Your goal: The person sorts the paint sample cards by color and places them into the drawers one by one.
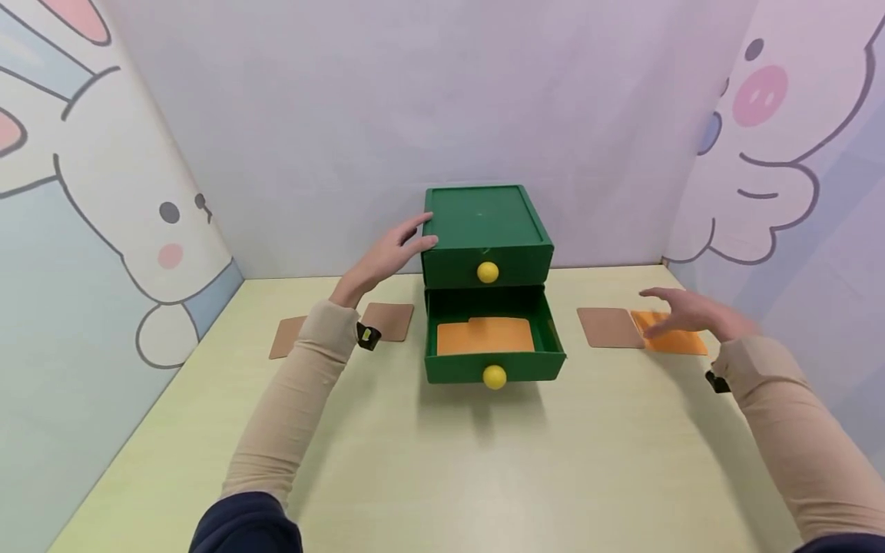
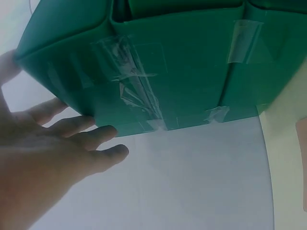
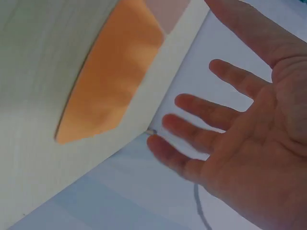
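From where I stand, with twelve o'clock toward the back wall (image 1: 346, 115), a green drawer unit (image 1: 480, 219) sits at the centre of the dial, far back on the pale surface (image 1: 484, 476). Its upper drawer (image 1: 449, 269) is closed; the lower drawer (image 1: 449, 370) sticks out toward six, and both have a round yellow knob on the front. Orange cards (image 1: 494, 338) lie inside the lower one.

The person's left hand (image 1: 394, 247) is at the unit's ten o'clock edge, wide, its fingers reaching along the green side, which carries strips of clear tape (image 2: 132, 81). Out toward three o'clock, the right hand (image 1: 691, 311) hangs wide with fingers spread, above an orange card (image 1: 681, 343) and apart from it. That card lies flat on the surface, and just beside it, on the side nearer the unit, is a brown card (image 1: 608, 328).

Between eight and nine o'clock lie two more brown pieces, one (image 1: 390, 321) near the unit, the other (image 1: 285, 338) farther out, partly covered by the beige left sleeve (image 1: 297, 399). A cartoon rabbit (image 1: 131, 223) decorates the wall at ten, a pig (image 1: 795, 138) the one at two.
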### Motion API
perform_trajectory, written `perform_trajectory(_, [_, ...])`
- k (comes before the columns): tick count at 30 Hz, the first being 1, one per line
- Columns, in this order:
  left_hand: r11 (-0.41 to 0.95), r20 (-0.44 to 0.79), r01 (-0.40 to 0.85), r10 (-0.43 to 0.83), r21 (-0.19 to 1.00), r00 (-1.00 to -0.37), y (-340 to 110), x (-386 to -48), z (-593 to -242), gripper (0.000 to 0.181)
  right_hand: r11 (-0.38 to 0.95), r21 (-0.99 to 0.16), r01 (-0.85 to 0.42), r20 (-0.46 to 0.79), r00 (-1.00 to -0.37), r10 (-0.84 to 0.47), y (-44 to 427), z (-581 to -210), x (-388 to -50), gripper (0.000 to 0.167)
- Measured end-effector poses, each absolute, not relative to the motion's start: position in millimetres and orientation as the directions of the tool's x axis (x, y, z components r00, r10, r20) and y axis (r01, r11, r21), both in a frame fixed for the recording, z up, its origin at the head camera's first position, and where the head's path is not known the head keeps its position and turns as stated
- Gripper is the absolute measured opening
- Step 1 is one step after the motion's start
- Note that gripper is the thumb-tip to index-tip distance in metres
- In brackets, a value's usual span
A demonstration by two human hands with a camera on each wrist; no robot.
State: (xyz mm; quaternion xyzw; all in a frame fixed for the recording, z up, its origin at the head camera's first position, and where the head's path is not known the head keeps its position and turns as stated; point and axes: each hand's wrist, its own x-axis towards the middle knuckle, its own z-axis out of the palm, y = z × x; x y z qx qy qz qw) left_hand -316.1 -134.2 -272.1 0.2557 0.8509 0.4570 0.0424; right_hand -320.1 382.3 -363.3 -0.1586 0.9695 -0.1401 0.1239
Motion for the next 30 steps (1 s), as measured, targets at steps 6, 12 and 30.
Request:
perform_trajectory(6, [0.414,0.170,0.392,0.479,0.821,-0.861,-140,-334,-283,0.062,0.964,-0.241,-0.111,-0.219,-0.962,-0.165,396,-377,-320,0.089])
perform_trajectory(12, [0.428,0.170,0.395,0.474,0.813,-0.864,-143,-330,-282,0.063,0.971,-0.238,0.036,-0.282,-0.959,-0.033,386,-381,-318,0.068])
perform_trajectory(30, [0.417,0.185,0.407,0.478,0.813,-0.859,-144,-331,-287,0.062,0.962,-0.262,0.079,-0.196,-0.980,0.028,377,-383,-319,0.065])
